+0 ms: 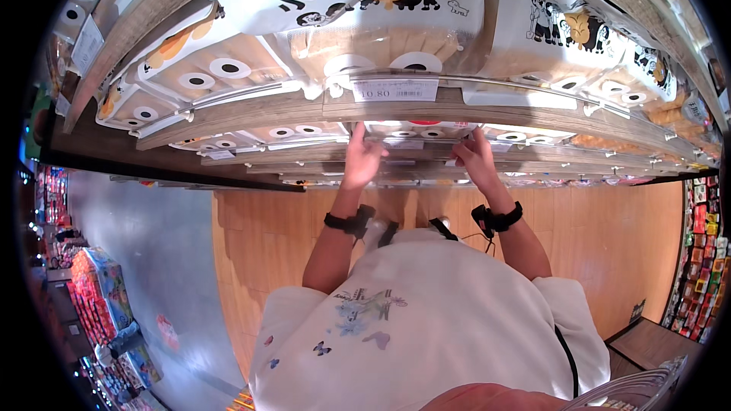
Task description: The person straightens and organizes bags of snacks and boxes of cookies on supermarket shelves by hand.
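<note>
My left hand (pixel 364 157) reaches to the second shelf down, its index finger at the left side of a snack package (pixel 420 130) with white-ringed eye prints. At the right side of that package is my right hand (pixel 474 154), index finger extended and the other fingers curled. The upper shelf's edge hides the package's rear, so a firm hold on it cannot be made out. Above, on the upper shelf (pixel 274 117), stand larger packages (pixel 377 40) with cartoon prints behind a wire rail. A price tag (pixel 395 89) hangs on that rail.
More wooden shelves (pixel 320 154) lie below, stocked with packages. Wooden flooring (pixel 274 222) meets grey floor (pixel 154 228) on the left. A display of goods (pixel 103 291) and a person (pixel 117 342) are at far left. Racks of packets (pixel 702 262) and a wooden box edge (pixel 639 319) are on the right.
</note>
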A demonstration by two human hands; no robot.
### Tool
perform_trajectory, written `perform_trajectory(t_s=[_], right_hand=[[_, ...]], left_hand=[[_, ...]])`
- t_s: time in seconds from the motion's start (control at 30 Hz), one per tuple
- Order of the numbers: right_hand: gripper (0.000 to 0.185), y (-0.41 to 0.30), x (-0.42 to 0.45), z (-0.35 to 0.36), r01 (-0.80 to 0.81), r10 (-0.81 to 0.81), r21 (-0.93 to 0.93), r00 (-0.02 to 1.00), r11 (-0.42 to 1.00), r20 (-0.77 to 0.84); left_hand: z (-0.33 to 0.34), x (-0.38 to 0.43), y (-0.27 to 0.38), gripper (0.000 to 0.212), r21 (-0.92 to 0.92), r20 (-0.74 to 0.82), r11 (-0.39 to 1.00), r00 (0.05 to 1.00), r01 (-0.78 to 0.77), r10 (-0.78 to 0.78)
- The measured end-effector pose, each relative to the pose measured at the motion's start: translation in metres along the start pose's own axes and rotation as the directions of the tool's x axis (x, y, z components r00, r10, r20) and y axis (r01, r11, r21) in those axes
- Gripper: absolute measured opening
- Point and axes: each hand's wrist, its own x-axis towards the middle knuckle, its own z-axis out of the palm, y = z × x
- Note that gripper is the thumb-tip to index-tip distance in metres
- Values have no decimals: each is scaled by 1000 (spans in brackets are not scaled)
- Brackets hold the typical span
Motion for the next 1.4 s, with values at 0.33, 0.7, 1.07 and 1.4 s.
perform_trajectory(t_s=[0.33,0.7,1.07,1.4], right_hand=[[30,-3,6,2,17,-19,96,1000,995,24],[19,1,7,-3,38,-49,-139,996,990,-77],[34,3,9,0,48,-72,-237,993,970,-95],[36,9,9,-11,240,-389,-622,914,745,-113]], left_hand=[[-10,5,-13,69,60,-15,997,999,-51,52],[0,11,11,25,63,27,991,993,-115,114],[-2,-4,29,29,161,-63,984,995,-71,82],[17,-20,44,32,111,-44,988,992,-111,117]])
